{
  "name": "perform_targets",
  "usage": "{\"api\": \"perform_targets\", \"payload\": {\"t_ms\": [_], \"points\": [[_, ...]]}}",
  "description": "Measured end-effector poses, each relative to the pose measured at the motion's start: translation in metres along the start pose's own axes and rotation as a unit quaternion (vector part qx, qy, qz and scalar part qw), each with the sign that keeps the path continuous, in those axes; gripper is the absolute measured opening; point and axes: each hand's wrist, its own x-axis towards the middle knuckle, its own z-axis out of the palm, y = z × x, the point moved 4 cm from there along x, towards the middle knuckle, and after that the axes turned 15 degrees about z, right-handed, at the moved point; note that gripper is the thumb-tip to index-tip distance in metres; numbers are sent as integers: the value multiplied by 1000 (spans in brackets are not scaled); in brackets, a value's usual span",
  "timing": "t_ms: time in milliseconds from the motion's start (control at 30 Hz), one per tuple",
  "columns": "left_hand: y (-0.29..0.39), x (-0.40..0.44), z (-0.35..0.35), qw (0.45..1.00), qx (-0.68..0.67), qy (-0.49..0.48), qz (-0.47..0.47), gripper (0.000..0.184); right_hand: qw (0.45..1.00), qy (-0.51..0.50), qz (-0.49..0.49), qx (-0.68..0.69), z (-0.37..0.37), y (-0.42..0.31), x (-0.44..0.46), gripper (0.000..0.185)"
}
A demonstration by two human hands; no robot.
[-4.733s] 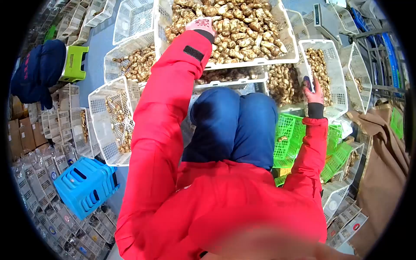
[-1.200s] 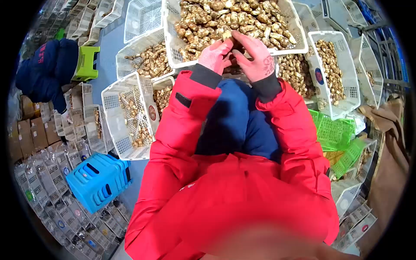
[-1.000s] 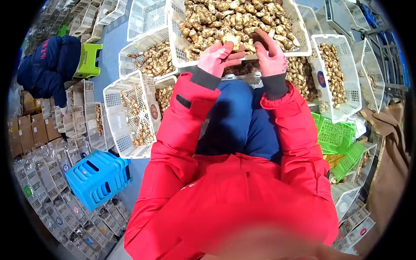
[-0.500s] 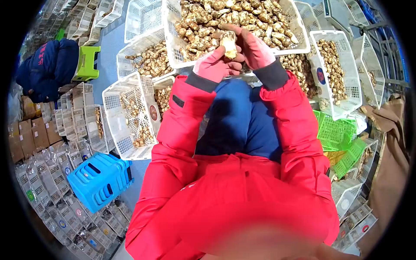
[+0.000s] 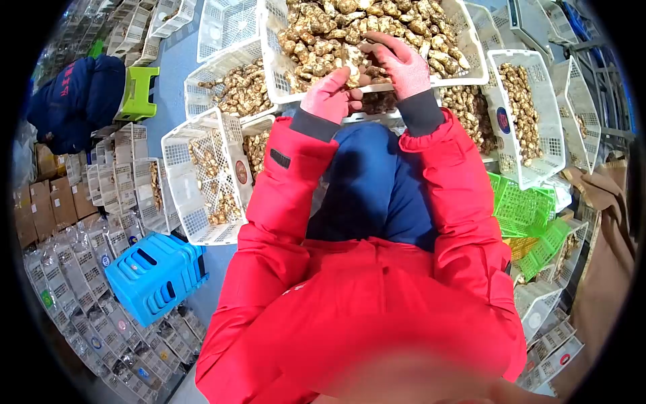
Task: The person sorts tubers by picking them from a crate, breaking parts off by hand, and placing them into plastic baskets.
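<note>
My left hand (image 5: 328, 99), in a reddish, dirt-stained glove, is closed on a knobbly brown-and-white mushroom (image 5: 352, 79) at the near edge of a big white crate (image 5: 274, 71). Thumb and fingers pinch its pale lower end. My right hand (image 5: 408, 69), gloved alike, is just to the right, with its fingers apart and reaching over the heap. Its lower fingers are partly hidden among the brown pieces. A thick pile of similar mushrooms (image 5: 404, 25) fills the crate in front of my knees.
White crates with more mushrooms stand at the left (image 5: 202, 178) and right (image 5: 528, 114). A blue plastic stool (image 5: 156, 277) lies lower left, a green stool (image 5: 139, 94) upper left. Green baskets (image 5: 521, 205) are by my right elbow. Stacked crates line the far left.
My hands have drawn apart a little; the right one has left the mushroom both were around and moved right. The mushroom has tipped lower, nearer the heap. The view has shifted slightly.
</note>
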Motion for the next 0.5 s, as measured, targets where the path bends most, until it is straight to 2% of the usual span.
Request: {"api": "perform_targets", "payload": {"t_ms": [100, 133, 200, 267, 300, 367, 400, 433, 467, 500], "points": [[4, -1, -1, 973, -215, -69, -42, 42, 997, -69, 17, 11, -10, 21, 12, 39], [5, -4, 3, 971, -221, -81, -50, 43, 988, -131, 29, 71, -3, 22, 13, 43], [4, -13, 12, 964, -236, -103, -68, 46, 980, -167, 43, 97, 6, 25, 9, 47], [2, -11, 9, 969, -223, -88, -59, 49, 975, -190, 74, 90, 15, 20, 1, 49], [-1, -9, 10, 968, -228, -94, -45, 49, 965, -204, 120, 116, 18, 16, -5, 47], [-2, -9, 19, 976, -197, -93, -23, 41, 976, -167, 109, 88, 17, 6, -9, 43], [-2, -7, 21, 989, -130, -60, -38, 41, 981, -149, 104, 74, 16, 4, -9, 42], [-1, -6, 24, 996, -63, -25, -53, 42, 990, -119, 54, 45, 7, 8, 1, 33], [-1, -6, 23, 998, 5, 9, -67, 43, 994, -95, 35, 38, 4, 14, 6, 33], [-7, -1, 11, 996, -39, 6, -84, 37, 997, -70, 15, 31, 1, 19, 10, 33]]}}
